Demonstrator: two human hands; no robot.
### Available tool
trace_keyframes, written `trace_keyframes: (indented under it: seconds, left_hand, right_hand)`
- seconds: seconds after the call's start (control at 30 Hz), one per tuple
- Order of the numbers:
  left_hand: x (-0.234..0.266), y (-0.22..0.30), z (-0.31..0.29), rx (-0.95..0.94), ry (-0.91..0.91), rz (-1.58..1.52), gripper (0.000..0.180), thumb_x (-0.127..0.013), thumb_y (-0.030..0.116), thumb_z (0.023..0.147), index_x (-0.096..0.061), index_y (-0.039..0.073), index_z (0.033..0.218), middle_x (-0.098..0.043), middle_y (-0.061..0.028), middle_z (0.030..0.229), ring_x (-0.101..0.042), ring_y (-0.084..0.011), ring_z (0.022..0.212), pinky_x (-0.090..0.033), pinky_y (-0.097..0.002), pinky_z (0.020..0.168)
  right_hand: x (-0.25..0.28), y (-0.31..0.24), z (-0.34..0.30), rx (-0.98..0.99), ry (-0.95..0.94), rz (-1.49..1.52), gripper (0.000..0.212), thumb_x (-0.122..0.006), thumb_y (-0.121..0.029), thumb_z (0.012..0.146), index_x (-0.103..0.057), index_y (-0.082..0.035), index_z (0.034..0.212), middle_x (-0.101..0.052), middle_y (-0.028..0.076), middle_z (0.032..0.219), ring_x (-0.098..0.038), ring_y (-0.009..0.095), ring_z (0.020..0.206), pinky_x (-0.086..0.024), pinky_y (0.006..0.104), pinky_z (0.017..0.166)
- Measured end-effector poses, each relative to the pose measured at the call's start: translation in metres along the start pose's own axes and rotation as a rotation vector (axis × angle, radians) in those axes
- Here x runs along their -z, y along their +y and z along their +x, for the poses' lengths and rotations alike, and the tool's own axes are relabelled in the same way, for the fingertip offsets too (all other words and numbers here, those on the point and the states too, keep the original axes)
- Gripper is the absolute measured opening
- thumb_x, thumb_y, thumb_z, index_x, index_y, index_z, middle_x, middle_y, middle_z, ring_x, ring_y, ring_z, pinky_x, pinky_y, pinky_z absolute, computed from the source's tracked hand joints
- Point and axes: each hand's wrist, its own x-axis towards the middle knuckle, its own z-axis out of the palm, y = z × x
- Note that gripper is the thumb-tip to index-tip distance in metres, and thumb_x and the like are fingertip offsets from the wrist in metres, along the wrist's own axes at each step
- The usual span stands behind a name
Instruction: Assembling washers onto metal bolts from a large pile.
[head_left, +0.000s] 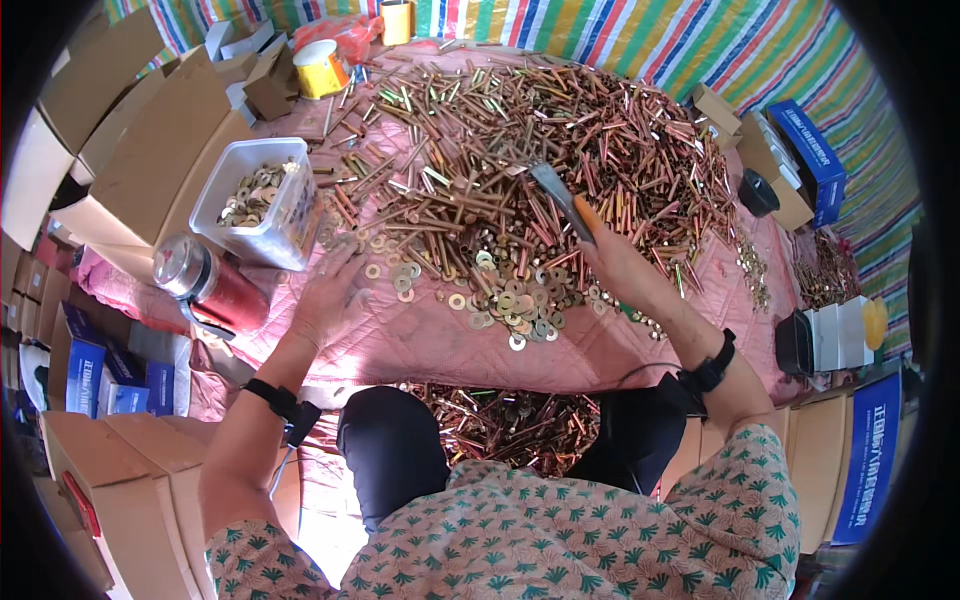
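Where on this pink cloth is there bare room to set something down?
Mainly the near strip of pink cloth, between the left hand and the washers. A smaller patch borders the small brass-coloured pieces at right. The middle is crowded with metal tubes.

Shiny metal washers [517, 301], glossy metal rods [640, 150], quilted cloth cover [590, 365], matt cardboard box [165, 160]

At the rod pile [640, 150], the right hand [617, 265] hides the lower handle of an orange-and-grey tool [560, 193], its exact kind unclear. Left of the pile, the fingertips of the left hand [328, 292] look blurred, and the cloudy plastic tub [285, 237] obscures its lower washers [262, 192]. Brassy pieces [752, 270] right of the pile are too small to identify. Below it, the lower edge cuts off the patterned shirt [560, 540].
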Motion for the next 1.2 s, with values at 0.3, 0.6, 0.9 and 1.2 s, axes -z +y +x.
trace_keyframes:
  seconds: [0.3, 0.6, 0.9, 1.2]
  left_hand:
    - [0.009, 0.000, -0.004, -0.043, 0.021, 0.025, 0.054, -0.057, 0.031, 0.084, -0.047, 0.005, 0.130, -0.040, -0.0171, 0.140, -0.035, -0.0353, 0.130, -0.025, -0.0435, 0.110]
    - [0.006, 0.002, 0.006, -0.072, 0.019, -0.057, 0.053, -0.056, 0.034, 0.086, -0.047, 0.006, 0.130, -0.040, -0.0175, 0.140, -0.036, -0.0349, 0.130, -0.026, -0.0436, 0.109]
    - [0.003, -0.007, -0.003, -0.062, 0.035, -0.019, 0.054, -0.056, 0.032, 0.085, -0.046, 0.008, 0.132, -0.039, -0.0161, 0.141, -0.035, -0.0343, 0.131, -0.026, -0.0439, 0.109]
    - [0.002, 0.007, 0.001, -0.025, 0.020, 0.034, 0.054, -0.057, 0.032, 0.085, -0.045, 0.008, 0.132, -0.039, -0.0151, 0.141, -0.035, -0.0339, 0.131, -0.026, -0.0432, 0.109]
  right_hand:
    - [0.021, -0.098, 0.166, 0.334, 0.229, 0.037, 0.048, -0.041, -0.018, 0.094, -0.031, -0.007, 0.139, -0.054, 0.013, 0.072, -0.053, 0.021, 0.058, -0.044, 0.0375, 0.057]
    - [-0.026, -0.119, 0.371, 0.530, 0.302, -1.332, 0.021, -0.056, -0.013, 0.078, -0.072, -0.003, 0.087, -0.070, 0.008, 0.099, -0.068, 0.030, 0.082, -0.053, 0.0393, 0.072]
    - [-0.013, -0.108, 0.191, 0.203, -0.055, -0.091, 0.058, -0.045, -0.011, 0.087, -0.024, 0.000, 0.140, -0.061, 0.024, 0.103, -0.064, 0.033, 0.072, -0.051, 0.0413, 0.066]
    - [0.035, -0.070, 0.063, 0.306, 0.114, -0.174, 0.058, -0.044, -0.018, 0.093, -0.022, -0.008, 0.145, -0.053, 0.007, 0.075, -0.053, 0.014, 0.052, -0.045, 0.0301, 0.048]
